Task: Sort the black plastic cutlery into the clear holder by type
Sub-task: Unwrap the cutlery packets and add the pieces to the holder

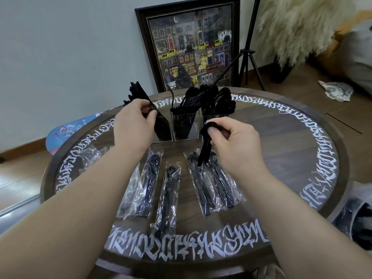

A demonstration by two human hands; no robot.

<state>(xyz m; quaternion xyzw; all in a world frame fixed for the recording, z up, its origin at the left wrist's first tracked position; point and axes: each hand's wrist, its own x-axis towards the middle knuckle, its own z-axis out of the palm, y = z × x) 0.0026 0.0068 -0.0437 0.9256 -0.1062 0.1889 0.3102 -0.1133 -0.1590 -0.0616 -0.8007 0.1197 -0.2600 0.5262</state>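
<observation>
Fingers of the right hand (pixel 237 141) pinch a black spoon (pixel 205 146) before the clear holder (pixel 182 127), the left hand (pixel 133 121) pinches knives (pixel 141 97) in its left compartment; better lower each handle-first into its matching section.

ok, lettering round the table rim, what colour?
White calligraphy-style lettering on the dark brown round table; the head view shows it best.

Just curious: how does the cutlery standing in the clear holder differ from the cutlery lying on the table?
The holder cutlery stands upright, unwrapped and grouped in compartments of the clear holder. The table cutlery lies flat, sealed in clear plastic packets, spread in a row. Both are black plastic.
</observation>
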